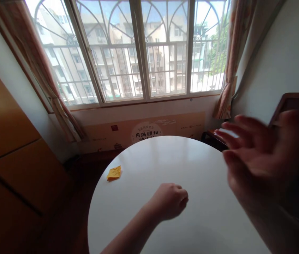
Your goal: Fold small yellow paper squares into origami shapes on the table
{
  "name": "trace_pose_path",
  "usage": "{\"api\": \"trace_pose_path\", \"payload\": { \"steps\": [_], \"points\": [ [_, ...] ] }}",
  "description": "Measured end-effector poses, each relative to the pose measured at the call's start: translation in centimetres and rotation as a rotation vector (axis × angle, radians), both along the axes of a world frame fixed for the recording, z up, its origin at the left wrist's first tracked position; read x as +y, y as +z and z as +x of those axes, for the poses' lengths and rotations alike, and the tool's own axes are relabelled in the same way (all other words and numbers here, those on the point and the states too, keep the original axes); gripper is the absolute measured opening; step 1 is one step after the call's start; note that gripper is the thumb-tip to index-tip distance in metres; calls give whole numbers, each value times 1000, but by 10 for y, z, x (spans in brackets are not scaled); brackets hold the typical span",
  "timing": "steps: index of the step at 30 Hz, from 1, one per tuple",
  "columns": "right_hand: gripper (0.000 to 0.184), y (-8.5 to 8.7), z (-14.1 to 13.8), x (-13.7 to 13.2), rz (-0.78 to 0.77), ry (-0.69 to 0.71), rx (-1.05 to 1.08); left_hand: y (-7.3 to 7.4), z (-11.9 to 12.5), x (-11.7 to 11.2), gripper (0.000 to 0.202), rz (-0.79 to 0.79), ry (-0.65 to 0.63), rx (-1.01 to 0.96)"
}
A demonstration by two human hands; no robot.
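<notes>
My left hand [169,201] rests on the round white table [204,225] near its middle, fingers curled into a loose fist; I cannot see anything in it. My right hand [255,155] is raised close to the camera at the right, blurred by motion, with its fingers stretched out and apart and nothing in it. A small folded piece of yellow paper [114,173] lies near the table's left edge, well apart from both hands.
A wide barred window [144,53] with curtains at both sides fills the far wall. A printed cardboard panel [144,131] leans below it. A wooden cabinet [9,158] stands at the left, dark wooden furniture [294,102] at the right.
</notes>
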State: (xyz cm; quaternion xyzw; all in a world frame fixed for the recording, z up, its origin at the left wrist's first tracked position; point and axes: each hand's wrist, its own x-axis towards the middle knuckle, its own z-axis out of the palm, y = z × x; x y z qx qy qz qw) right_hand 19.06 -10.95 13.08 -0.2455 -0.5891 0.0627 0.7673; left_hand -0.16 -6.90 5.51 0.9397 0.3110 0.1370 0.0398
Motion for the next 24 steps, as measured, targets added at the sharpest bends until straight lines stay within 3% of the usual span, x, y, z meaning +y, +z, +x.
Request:
{"api": "trace_pose_path", "payload": {
  "steps": [2, 5, 8, 10, 17, 24],
  "points": [
    [61, -21, -21, 50, -42, 110, 43, -21, -5, 33, 20, -50, 147, 39],
    [35, -84, -38, 102, -411, 174, 15, -48, -17, 64, 23, -68, 252, 20],
    [23, -143, -41, 124, -677, 205, 8, -62, -28, 75, 19, -104, 287, -24],
    [22, -163, -41, 127, -762, 272, -2, -66, -33, 76, 18, -131, 296, -55],
    [21, -175, -36, 136, -937, 316, 94, -67, -36, 77, 19, -269, 338, -199],
    [16, -172, -32, 135, -1006, 325, 223, -71, -35, 76, 20, -283, 350, -278]
  ]
}}
